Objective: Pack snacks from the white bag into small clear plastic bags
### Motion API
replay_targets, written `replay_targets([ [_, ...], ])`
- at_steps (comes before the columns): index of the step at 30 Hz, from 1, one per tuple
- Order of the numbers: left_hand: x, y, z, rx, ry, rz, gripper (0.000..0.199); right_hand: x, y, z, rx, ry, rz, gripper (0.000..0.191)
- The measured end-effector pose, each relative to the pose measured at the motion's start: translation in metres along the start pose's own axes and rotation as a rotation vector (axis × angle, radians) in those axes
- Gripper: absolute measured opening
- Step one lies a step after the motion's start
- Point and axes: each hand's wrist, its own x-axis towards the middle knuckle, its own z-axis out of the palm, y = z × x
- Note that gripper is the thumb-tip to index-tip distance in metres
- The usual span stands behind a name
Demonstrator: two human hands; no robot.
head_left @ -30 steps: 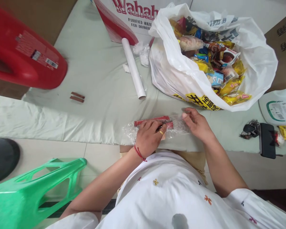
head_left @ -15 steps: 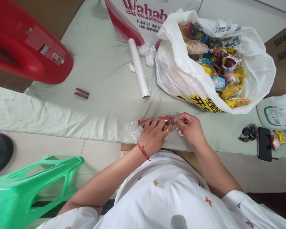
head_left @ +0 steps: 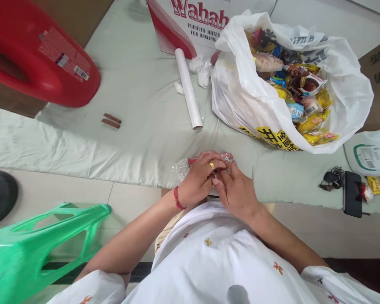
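Observation:
At the near edge of the cloth-covered table lies a slim red package point(head_left: 191, 161) in loose clear plastic wrap point(head_left: 180, 169). My left hand point(head_left: 196, 179), with a gold ring and a red bracelet, is curled over it from above. Close against it, my right hand point(head_left: 240, 192) has its fingers bent around the package's right end, and the two hands touch. Crumpled plastic sticks out on both sides. Most of the package and the fingertips are hidden beneath the hands.
Beyond my hands are a white cardboard tube point(head_left: 189, 90), a water carton point(head_left: 183, 25) and a white plastic bag point(head_left: 231, 95) of wrapped snacks. A red jug point(head_left: 72, 59) and two brown strips point(head_left: 111, 120) are at left. Keys point(head_left: 332, 177) and a phone point(head_left: 352, 194) lie right.
My right hand has moved left and over the package, from pinching at its right end to meeting my left hand. The left hand has shifted slightly nearer me, and the view has moved a little.

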Motion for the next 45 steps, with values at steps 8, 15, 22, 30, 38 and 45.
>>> replay_targets([
  [8, 0.014, 0.005, -0.022, 0.174, -0.296, 0.036, 0.048, -0.020, 0.015, 0.015, -0.077, 0.034, -0.129, 0.049],
  [15, 0.017, -0.003, -0.009, 0.399, -0.389, -0.086, 0.048, -0.062, 0.038, 0.029, 0.094, -0.032, -0.456, 0.057],
  [22, 0.010, -0.004, 0.007, 0.474, -0.281, -0.089, 0.045, -0.067, 0.046, 0.021, 0.115, 0.247, -0.200, 0.075],
  [30, 0.009, 0.007, 0.018, 0.346, -0.115, -0.210, 0.043, -0.062, 0.048, 0.034, 0.074, 0.068, -0.250, 0.082],
  [38, -0.016, 0.003, -0.039, 0.026, 0.486, -0.449, 0.035, -0.044, 0.037, 0.020, 0.046, 0.057, -0.328, 0.074],
  [45, -0.061, -0.025, -0.046, 0.377, 0.336, -0.507, 0.044, -0.023, 0.028, 0.015, 0.084, 0.142, -0.372, 0.069],
])
